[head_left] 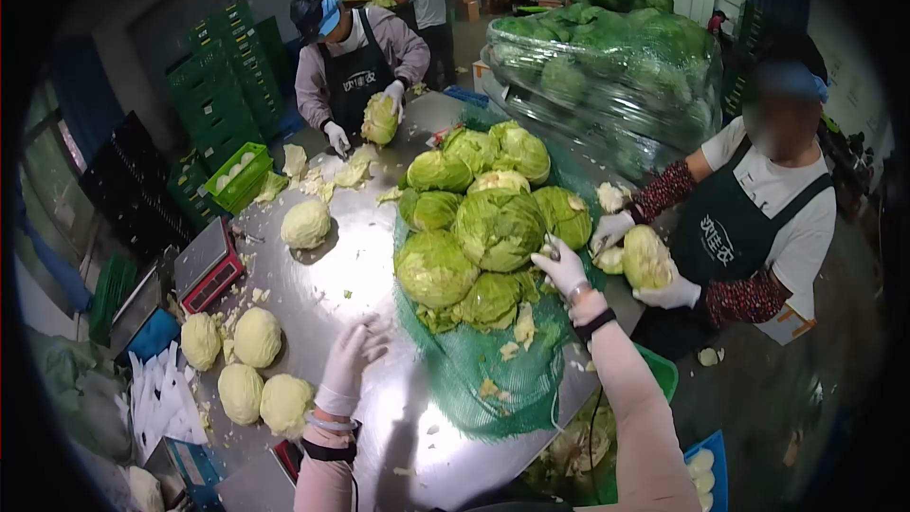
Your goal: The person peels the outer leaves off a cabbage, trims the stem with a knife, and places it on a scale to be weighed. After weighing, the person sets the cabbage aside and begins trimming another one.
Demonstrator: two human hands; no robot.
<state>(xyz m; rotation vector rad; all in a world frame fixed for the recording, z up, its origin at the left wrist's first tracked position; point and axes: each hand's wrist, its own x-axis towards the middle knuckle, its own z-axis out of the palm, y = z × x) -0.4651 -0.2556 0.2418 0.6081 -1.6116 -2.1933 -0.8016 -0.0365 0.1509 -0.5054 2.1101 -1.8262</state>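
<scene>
Reaching over the steel table point(379, 228), the right hand point(561, 267) touches with loosely curled fingers the cabbage pile point(479, 228) on the green net point(493, 370) near the right edge, while the left hand point(353, 356) hovers with fingers spread, holding nothing, so picking one head seems in hand and needs a firm grip.

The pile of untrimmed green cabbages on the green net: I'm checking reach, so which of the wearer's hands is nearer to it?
Right. The right hand touches the pile of untrimmed green cabbages at its right edge; the left hand hovers open above the bare steel table, apart from the pile's lower left.
</scene>
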